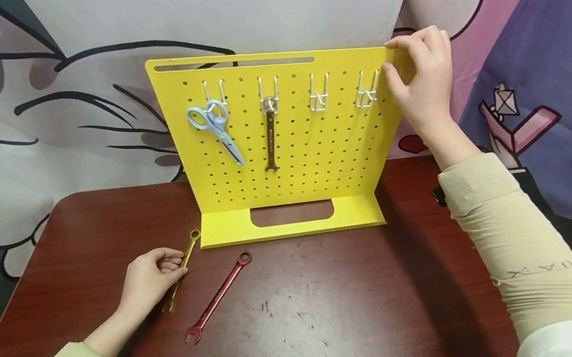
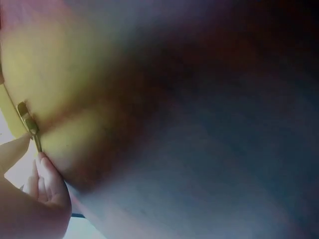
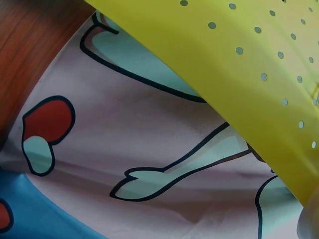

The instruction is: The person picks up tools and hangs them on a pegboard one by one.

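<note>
A yellow pegboard [image 1: 295,164] stands upright on the table, with white wire hooks along its upper part. My right hand [image 1: 428,78] grips its top right corner between thumb and fingers. Light blue scissors [image 1: 219,128] hang from the leftmost hook, and a dark wrench [image 1: 271,137] hangs from the second. The two right hooks [image 1: 318,98] hold nothing. To the left of the board's base, my left hand [image 1: 152,277] pinches a gold wrench [image 1: 190,248] at mid-handle; it is also in the left wrist view [image 2: 31,124]. A red wrench [image 1: 217,298] lies beside it on the table.
The dark red-brown wooden table [image 1: 341,313] extends in front of the board. Behind it hangs a cartoon-printed cloth [image 1: 103,120] with a plain white panel [image 1: 236,5]. The pegboard's base [image 1: 226,228] has a wide slot.
</note>
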Action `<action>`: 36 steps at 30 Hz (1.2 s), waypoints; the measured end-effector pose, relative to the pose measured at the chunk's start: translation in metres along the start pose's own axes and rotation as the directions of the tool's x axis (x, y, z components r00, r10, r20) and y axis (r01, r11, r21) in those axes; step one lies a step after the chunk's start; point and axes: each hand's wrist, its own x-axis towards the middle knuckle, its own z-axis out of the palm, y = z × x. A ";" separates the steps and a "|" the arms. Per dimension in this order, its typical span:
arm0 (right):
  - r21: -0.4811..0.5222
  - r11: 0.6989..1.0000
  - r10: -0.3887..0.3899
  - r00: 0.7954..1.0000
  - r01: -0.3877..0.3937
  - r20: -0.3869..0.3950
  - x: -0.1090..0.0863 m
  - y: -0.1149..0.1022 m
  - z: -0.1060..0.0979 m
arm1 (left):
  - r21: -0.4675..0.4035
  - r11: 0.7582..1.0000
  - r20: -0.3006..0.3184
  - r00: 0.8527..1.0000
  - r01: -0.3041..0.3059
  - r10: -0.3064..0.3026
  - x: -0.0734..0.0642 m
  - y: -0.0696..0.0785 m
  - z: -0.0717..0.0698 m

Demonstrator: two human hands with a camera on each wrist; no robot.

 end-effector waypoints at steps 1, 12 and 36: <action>0.000 1.000 0.002 1.000 -0.002 -0.002 0.000 0.000 0.000 | 0.011 1.000 -0.002 1.000 0.005 -0.005 0.000 0.001 0.000; 0.002 1.000 0.002 1.000 -0.002 -0.002 -0.002 0.002 0.000 | 0.033 0.998 0.006 0.998 0.060 -0.060 0.004 0.004 -0.003; 0.000 1.000 0.002 1.000 -0.002 -0.003 0.000 0.000 -0.001 | -0.015 0.990 0.165 0.977 0.137 -0.133 0.013 -0.005 -0.014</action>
